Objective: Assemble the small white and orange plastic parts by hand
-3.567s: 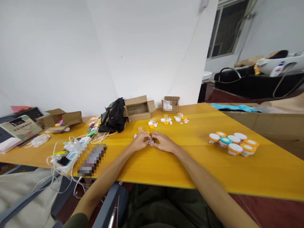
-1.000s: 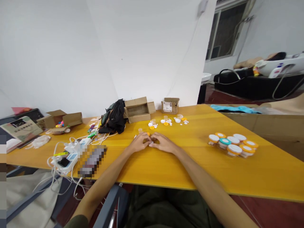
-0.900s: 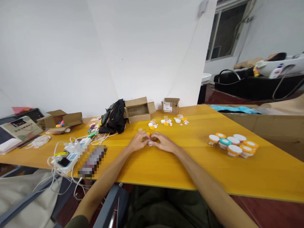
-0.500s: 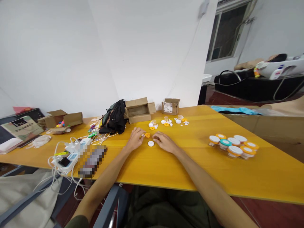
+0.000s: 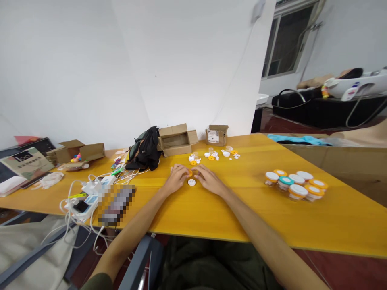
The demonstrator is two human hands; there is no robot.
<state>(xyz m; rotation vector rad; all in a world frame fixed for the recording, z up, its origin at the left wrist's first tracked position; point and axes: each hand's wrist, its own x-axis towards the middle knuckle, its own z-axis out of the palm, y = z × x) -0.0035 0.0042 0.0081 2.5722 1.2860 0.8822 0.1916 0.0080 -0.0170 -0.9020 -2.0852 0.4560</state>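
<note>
An orange screw lid [image 5: 190, 173] is between my hands in the middle of the table, largely covered by fingers. My left hand [image 5: 177, 177] has its fingers closed at the lid's left side. At the right side, my right hand [image 5: 209, 180] has bent fingers drawn together, their tips close to the lid; whatever they pinch is too small to make out. Just below the lid, a round white disc [image 5: 191, 182] lies flat on the table.
Small white parts [image 5: 215, 155], orange rings [image 5: 211, 158] and clear cups lie beyond my hands. Lidded jars [image 5: 298, 191] stand grouped at right. Behind are an open cardboard box [image 5: 175, 141], a smaller box [image 5: 216, 136] and a black bag [image 5: 146, 151]. Cables and a power strip [image 5: 90, 199] are at left.
My left hand has moved right, and its fingers now cover much of the orange lid. My right fingertips have come closer to the lid. The white disc stays in place.
</note>
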